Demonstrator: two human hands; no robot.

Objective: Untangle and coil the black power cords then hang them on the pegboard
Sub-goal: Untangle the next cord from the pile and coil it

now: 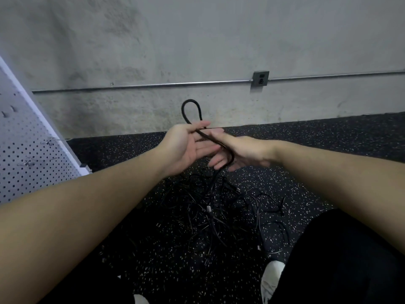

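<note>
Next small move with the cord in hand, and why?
Probably lay another loop into the left hand. It pinches one small loop of thick black cord, while the right hand guides the slack that trails down into the tangled pile of black cords on the floor.

Open air fills the centre of the frame above the speckled floor (328, 150), up to the concrete wall (175, 40). Obstacles: pegboard (24, 154) with hooks (47, 141) at left edge; tangled cords (214, 207) spread across lower centre; conduit (153, 85) and outlet box (260, 78) along the wall; dark-clothed leg (341, 260) at lower right
</note>
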